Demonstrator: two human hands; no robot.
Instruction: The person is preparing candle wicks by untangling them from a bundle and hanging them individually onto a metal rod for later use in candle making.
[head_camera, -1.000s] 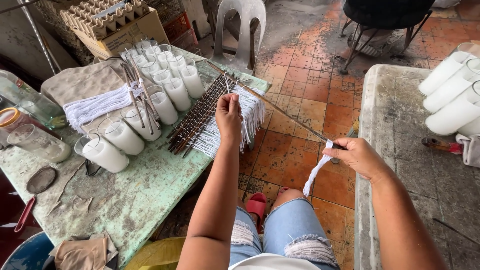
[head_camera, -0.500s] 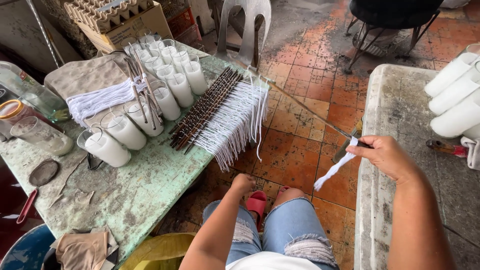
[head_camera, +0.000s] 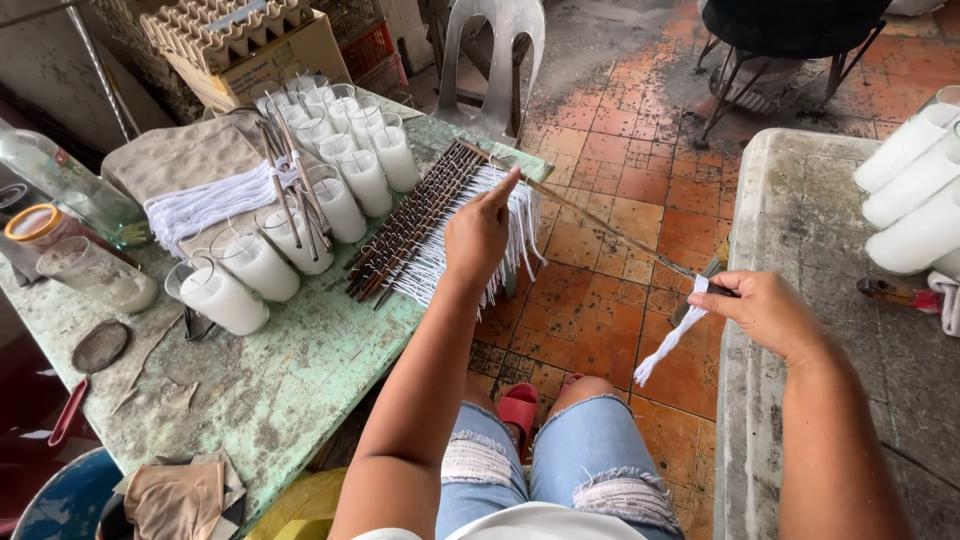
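Your left hand (head_camera: 478, 232) reaches over the edge of the green table (head_camera: 290, 380), and its index finger is stretched out and points to the thin rod (head_camera: 600, 228). The tip of this finger touches the rod, or is just beside it; you cannot tell which from this view. The other fingers of this hand are curled in loosely, and they hold nothing that shows.

Your right hand (head_camera: 765, 310) is over the grey tray (head_camera: 790, 230) on your right side. Its thumb and fingers are pressed together and they pinch the near end of the rod, together with a small bunch of white wicks (head_camera: 668, 340) which hangs down from the hand (the loose ends point toward the floor).

The rod goes in a slant from your right hand up to the far corner of the table. There it lies across a row of dark sticks (head_camera: 410, 225), and many white strings (head_camera: 505, 225) hang from these sticks over the table edge, just under your left hand.

Behind the sticks stand glass candles (head_camera: 340, 165) filled with white wax, and next to them a bundle of white wicks (head_camera: 205, 203) lies on a beige cloth (head_camera: 170, 160).
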